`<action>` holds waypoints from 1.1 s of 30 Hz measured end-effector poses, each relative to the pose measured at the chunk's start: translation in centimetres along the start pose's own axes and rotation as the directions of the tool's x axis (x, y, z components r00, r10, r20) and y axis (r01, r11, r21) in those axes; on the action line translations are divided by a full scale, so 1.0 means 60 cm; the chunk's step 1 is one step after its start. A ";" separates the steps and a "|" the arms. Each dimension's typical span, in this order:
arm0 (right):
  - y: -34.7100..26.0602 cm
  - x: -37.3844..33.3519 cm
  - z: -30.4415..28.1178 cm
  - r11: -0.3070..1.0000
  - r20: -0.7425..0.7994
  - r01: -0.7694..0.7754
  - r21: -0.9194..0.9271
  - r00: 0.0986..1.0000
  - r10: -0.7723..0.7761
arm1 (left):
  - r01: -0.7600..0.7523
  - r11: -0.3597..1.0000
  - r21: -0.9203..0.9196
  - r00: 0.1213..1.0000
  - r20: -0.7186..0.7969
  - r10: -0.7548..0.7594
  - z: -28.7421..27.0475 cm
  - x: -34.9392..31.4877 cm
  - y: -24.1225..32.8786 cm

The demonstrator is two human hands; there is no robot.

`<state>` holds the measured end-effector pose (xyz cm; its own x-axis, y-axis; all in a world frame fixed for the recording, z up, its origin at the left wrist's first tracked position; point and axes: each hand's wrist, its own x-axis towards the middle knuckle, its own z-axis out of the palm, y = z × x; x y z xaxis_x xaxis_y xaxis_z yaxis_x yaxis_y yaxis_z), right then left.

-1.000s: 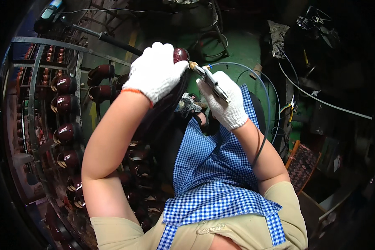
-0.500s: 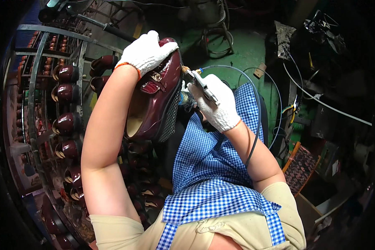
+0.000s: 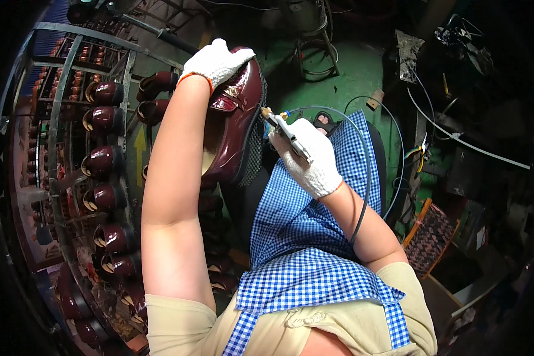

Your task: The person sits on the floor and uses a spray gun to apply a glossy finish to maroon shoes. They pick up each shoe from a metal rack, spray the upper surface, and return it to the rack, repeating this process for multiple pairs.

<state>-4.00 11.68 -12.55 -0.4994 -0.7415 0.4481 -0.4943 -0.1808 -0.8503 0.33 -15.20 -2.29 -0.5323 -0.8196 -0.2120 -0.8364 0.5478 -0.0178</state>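
Observation:
A glossy burgundy loafer [image 3: 231, 139] is tilted on its side, its patterned dark sole facing right and its pale lining showing. Gripping it by the toe end is my left hand [image 3: 218, 62], in a white knit glove with an orange cuff; its fingertips behind the shoe are hidden. In my right hand [image 3: 311, 157], gloved the same way, is a small metal spray gun [image 3: 292, 137] with a brass nozzle. That nozzle points at the sole's edge close to the toe, very near it. A thin blue-grey hose [image 3: 366, 172] runs from the gun past my right forearm.
On my left a metal rack [image 3: 59, 107] carries rows of burgundy shoes [image 3: 104, 160], close to my left arm. A stool [image 3: 316, 56] stands ahead on the green floor. Cables [image 3: 457, 139] and a patterned chair [image 3: 432, 237] are at the right. A checked apron [image 3: 302, 219] covers my lap.
The shoe and my left hand have shifted slightly right and up, turning a little. The spray gun stays by the sole, now a bit lower. The whole view has shifted too.

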 end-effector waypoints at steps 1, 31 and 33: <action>-0.005 -0.007 -0.001 0.999 0.021 0.005 -0.040 1.000 -0.004 | 0.004 1.000 -0.001 1.000 0.020 -0.004 -0.002 0.001 -0.002; 0.033 -0.059 -0.091 0.980 0.035 -0.092 -0.174 0.994 0.100 | -0.332 0.557 -0.761 0.941 -0.308 0.141 -0.032 -0.294 -0.094; 0.043 -0.060 -0.069 0.979 0.098 -0.128 -0.161 0.985 0.145 | -0.381 0.634 -0.673 0.925 -0.275 0.264 -0.018 -0.362 -0.111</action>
<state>-6.43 16.52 -15.23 -0.4936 -0.8198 0.2905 -0.5342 0.0222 -0.8451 17.34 -1.22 3.52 -0.7486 -0.6595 0.0678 -0.4155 0.5464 0.7272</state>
